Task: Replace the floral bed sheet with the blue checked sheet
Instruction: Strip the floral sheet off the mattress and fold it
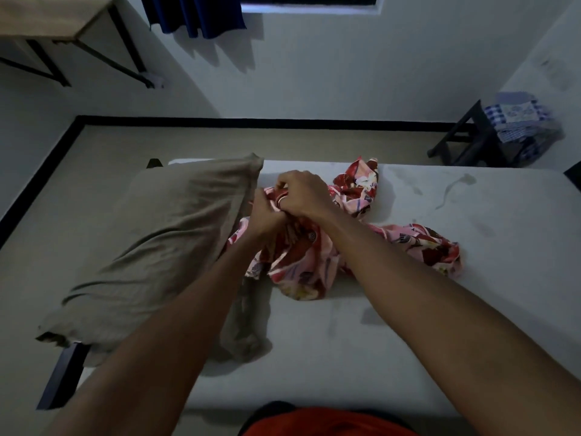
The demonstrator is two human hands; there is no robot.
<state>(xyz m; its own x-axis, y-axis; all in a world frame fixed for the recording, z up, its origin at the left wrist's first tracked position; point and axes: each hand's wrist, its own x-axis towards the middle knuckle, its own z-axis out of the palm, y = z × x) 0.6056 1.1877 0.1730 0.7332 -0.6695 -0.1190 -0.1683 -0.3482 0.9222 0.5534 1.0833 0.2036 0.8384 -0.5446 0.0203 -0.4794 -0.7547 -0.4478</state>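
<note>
The floral sheet point(317, 262), red and pink, lies bunched in a heap on the bare white mattress point(440, 278). My left hand point(267, 215) and my right hand point(303, 191) meet over the top of the heap, and both grip a gathered fold of it. A loose tail of the floral cloth trails to the right. The blue checked sheet point(515, 121) lies folded on a dark stool point(465, 140) at the back right, beside the wall.
A grey-brown pillow point(163, 247) lies on the left part of the mattress, its corner next to my left hand. A folding table point(56, 23) stands at the back left. A dark blue curtain point(198, 14) hangs under the window.
</note>
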